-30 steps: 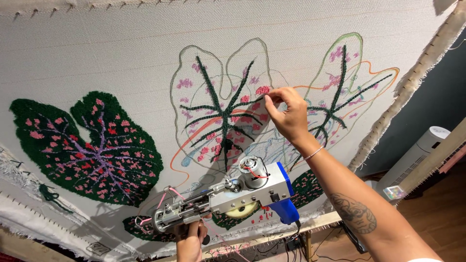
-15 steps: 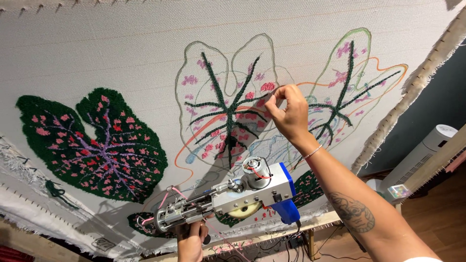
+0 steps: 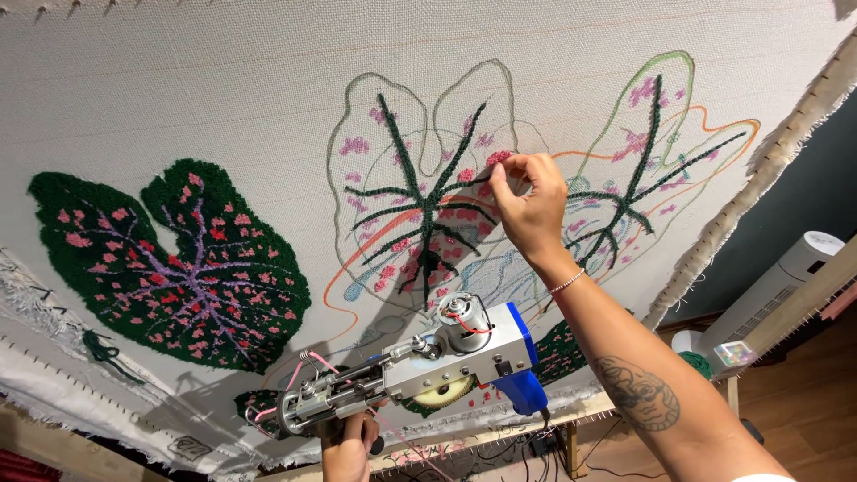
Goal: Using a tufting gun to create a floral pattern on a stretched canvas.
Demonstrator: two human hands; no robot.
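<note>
Right hand [image 3: 528, 207], fingers pinched together on a pink tuft [image 3: 498, 159] of the stretched tufting cloth [image 3: 223, 89]. Left hand [image 3: 348, 444], grip clamped around the handle of the tufting gun [image 3: 420, 366], held just below the cloth.

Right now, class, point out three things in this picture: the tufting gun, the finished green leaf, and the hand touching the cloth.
tufting gun [image 3: 446, 361], head view, on its silver metal body.
finished green leaf [image 3: 178, 263], head view, on its pink-speckled middle.
right hand [image 3: 527, 205], head view, on the back of the hand.
</note>
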